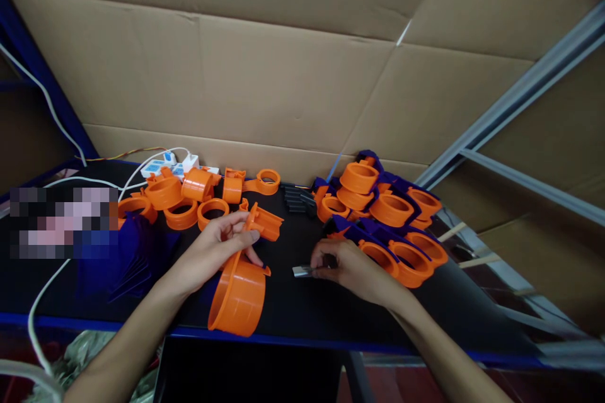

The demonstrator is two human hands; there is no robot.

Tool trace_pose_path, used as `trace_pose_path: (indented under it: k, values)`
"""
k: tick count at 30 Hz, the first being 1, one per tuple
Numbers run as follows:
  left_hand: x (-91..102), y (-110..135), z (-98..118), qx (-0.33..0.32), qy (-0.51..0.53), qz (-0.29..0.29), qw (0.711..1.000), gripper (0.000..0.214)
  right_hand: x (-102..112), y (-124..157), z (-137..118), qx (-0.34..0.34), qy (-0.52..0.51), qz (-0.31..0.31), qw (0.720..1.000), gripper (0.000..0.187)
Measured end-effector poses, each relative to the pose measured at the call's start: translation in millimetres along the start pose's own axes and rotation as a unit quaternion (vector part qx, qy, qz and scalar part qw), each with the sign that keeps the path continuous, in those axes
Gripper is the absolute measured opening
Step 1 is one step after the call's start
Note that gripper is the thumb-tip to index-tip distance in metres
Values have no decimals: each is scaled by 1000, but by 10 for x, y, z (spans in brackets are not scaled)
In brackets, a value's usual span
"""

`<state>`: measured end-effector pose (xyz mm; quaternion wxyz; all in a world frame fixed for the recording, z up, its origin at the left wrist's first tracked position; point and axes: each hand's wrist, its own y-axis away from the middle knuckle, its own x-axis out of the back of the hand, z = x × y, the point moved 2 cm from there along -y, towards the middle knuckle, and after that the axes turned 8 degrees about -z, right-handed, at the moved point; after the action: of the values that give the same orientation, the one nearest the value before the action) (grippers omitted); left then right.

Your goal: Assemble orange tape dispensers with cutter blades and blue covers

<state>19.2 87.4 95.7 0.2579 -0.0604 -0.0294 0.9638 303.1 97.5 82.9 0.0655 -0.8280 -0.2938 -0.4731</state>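
My left hand point(224, 245) grips an orange plastic ring part point(243, 299), its thumb across the neck between the large ring and a smaller bracket end. The ring hangs over the table's front edge, tilted toward me. My right hand point(340, 264) pinches a small flat metal blade-like piece point(302, 271) just above the black table top point(288, 302); its far end is hidden by the fingers. Right beside that hand lies a pile of orange rings joined to dark blue pieces point(394, 208). Behind the hands is a small stack of black strips point(297, 198).
Loose orange rings point(182, 214) lie at the back left, before a white power strip point(155, 167) with cables. Dark blue flat pieces point(127, 258) are stacked at the left. Cardboard point(283, 82) walls the back. A metal frame bar point(515, 94) slants along the right.
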Motion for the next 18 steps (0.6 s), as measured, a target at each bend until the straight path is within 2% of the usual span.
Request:
trace_pose_path:
  k: [12,18]
  values:
    - [-85,-3,-34,10,33,-21,999,29,-70,-110,135,-33,-63,-27,997,20]
    - [-86,4,-33,18,23,-22,999,33,-35,-89,140,-20,8,-19,1000,28]
